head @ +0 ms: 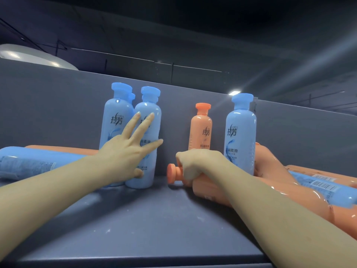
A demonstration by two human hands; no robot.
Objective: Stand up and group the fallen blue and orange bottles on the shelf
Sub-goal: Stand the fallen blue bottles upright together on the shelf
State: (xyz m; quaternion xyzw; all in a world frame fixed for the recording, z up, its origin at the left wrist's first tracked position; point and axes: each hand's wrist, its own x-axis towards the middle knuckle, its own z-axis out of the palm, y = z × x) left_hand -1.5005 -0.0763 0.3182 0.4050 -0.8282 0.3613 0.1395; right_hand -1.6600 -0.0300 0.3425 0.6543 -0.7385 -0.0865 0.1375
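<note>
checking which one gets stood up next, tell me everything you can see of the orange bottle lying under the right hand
The fallen orange plastic bottle lies on its side on the grey shelf, its round orange cap pointing left. It looks glossy and smooth, cap on. The right hand is closed over its neck and shoulder, hiding them. Its base runs right towards more fallen orange bottles, where contact cannot be told. A standing blue bottle is just behind it.

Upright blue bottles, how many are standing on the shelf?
4: a cluster of three at left, one mostly hidden, and one at right. More may be hidden.
</note>
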